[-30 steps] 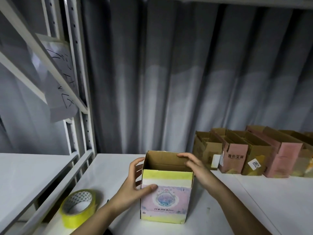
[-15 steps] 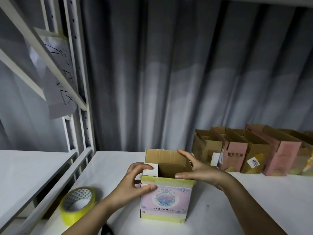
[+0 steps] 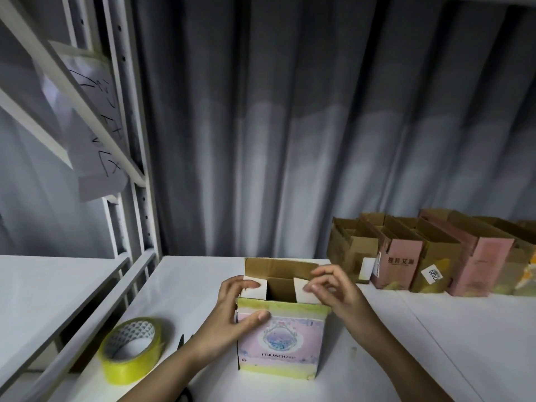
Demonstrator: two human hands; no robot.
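Right hand now folds its flap inward; left hand (likewise) grips box

1. The inside of the box is hidden behind its near wall and two folded white flaps, so its contents cannot be told.
2. The left hand covers the box's near left corner, and the right hand covers part of the right flap.
3. Both forearms are cut off at the near edge.
4. The row of cartons runs out past the right edge, and its labels are too small to read.
5. A dark object near the tape roll is partly hidden by the left forearm.
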